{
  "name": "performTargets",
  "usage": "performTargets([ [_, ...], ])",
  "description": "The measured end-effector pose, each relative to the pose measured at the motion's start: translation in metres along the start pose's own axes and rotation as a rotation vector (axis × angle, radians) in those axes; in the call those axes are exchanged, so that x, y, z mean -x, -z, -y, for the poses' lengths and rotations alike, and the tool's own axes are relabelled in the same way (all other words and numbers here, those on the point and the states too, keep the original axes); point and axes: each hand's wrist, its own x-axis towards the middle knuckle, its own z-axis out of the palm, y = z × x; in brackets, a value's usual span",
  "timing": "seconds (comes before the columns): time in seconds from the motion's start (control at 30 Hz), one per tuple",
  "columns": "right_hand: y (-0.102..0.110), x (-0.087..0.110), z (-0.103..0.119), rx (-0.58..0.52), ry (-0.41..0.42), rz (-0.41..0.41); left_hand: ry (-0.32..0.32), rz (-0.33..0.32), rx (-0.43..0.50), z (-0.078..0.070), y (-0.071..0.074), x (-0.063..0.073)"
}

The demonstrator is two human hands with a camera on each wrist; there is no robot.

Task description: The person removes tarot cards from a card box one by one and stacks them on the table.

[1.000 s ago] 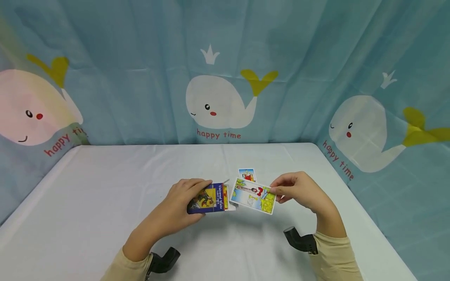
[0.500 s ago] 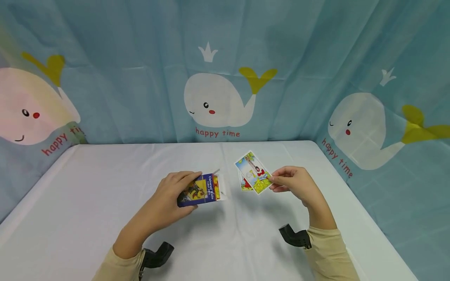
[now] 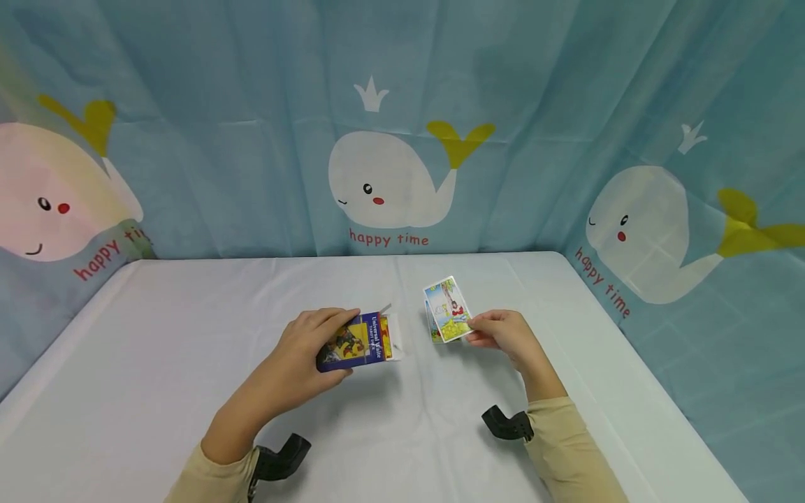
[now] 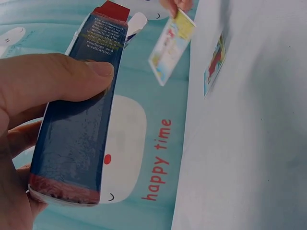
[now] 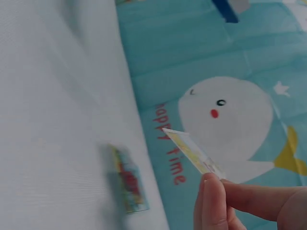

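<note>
My left hand (image 3: 308,349) grips a dark blue and yellow tarot card box (image 3: 352,342), thumb along one narrow side in the left wrist view. The box's right end is open, with a card edge and a clear flap showing. Between thumb and fingers, my right hand (image 3: 506,335) pinches a tarot card (image 3: 448,309) by its near right corner, picture side up. Beneath it, partly hidden in the head view, another tarot card (image 5: 129,184) lies on the table; the right wrist view shows the held card (image 5: 194,151) raised above the cloth.
A white cloth covers the table (image 3: 189,314). Behind it and to the sides hangs a blue curtain (image 3: 251,140) printed with whales. A black wrist camera (image 3: 283,457) sits at the left cuff, another black camera (image 3: 506,423) at the right.
My right hand has carried the card away from the box, turned it more upright, and brought it over the card on the table. The left hand with the box has shifted slightly left.
</note>
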Motion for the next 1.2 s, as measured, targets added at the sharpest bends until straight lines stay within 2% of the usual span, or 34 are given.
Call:
performTargets([
  [0.37,-0.013,-0.012,-0.017,-0.104,-0.045,-0.030,0.003,-0.002,-0.008,0.000,-0.001,0.000],
  [0.83,-0.022,-0.024,-0.033,-0.167,-0.100,-0.059,-0.001,-0.003,-0.005,-0.002,-0.002,0.001],
  [1.2,-0.027,-0.023,-0.037,-0.119,-0.100,-0.092,-0.002,-0.006,-0.010,-0.002,-0.002,0.001],
])
